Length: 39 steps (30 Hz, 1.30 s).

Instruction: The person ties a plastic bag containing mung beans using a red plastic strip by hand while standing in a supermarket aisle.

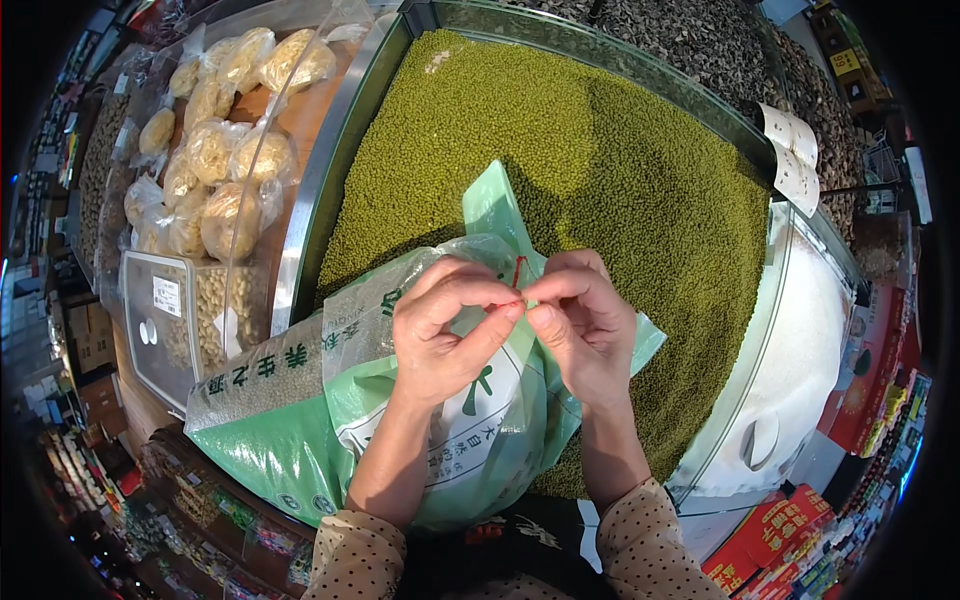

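My left hand (442, 330) and my right hand (589, 326) meet over a green and white printed plastic bag (262, 439). Between thumb and forefinger, each hand pinches a thin red string (519, 270), which rises in a small loop between them. Part of the string is hidden behind the fingertips. The bag lies bunched below my wrists, with clear panels and dark printed writing. One pale green strip of it (491, 202) sticks up past my hands. Under and beyond the bag, mung beans (465, 120) fill a glass-walled bin (600, 56).
To the left, several clear bags of pale dried food (225, 150) lie beside a lidded plastic container (161, 322). A bin with white contents (787, 322) adjoins on the right. Dark dried goods (690, 45) sit behind the far glass wall. Red packaging (772, 540) stands at lower right.
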{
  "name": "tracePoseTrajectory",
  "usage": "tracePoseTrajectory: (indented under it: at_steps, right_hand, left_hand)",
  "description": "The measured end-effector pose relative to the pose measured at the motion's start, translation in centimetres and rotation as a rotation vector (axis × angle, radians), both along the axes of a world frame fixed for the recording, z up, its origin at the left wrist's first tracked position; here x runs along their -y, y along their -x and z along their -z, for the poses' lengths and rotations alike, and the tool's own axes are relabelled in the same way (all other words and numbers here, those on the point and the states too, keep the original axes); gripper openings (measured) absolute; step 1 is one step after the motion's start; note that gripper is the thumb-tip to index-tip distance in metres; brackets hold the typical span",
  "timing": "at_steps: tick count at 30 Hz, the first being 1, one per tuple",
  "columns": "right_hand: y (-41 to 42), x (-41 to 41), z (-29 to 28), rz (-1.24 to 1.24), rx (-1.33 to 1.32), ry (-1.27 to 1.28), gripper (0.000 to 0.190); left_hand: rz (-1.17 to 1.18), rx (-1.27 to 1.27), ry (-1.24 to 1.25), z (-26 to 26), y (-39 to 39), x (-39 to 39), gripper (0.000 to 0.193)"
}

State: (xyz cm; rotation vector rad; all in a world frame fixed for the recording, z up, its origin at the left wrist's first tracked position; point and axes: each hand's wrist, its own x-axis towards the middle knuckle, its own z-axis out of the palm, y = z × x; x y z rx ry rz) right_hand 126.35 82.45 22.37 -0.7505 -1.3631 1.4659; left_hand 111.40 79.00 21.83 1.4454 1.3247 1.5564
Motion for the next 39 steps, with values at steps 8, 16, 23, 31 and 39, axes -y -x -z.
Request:
tracePoseTrajectory:
  at_steps: [8, 16, 23, 31, 39]
  right_hand:
    - [0.9, 0.1, -0.3, 0.076, 0.256, -0.078, 0.023]
    - [1.1, -0.2, -0.8, 0.136, 0.208, -0.130, 0.012]
    - [1.4, -0.2, -0.3, 0.153, 0.139, -0.015, 0.007]
    - [1.3, 0.1, 0.0, 0.144, 0.105, 0.047, 0.004]
    - [0.9, 0.3, 0.0, 0.104, 0.040, 0.133, 0.005]
  left_hand:
    - [0.029, 0.372, 0.053, 0.4, 0.2, 0.3, 0.011]
    - [0.015, 0.586, 0.105, 1.0, 0.3, 0.3, 0.006]
    - [-0.008, 0.700, 0.154, 0.6, 0.1, 0.0, 0.007]
    - [0.065, 0.739, 0.158, 0.8, 0.0, -0.1, 0.010]
    - [0.078, 0.755, 0.148, 0.7, 0.1, -0.2, 0.010]
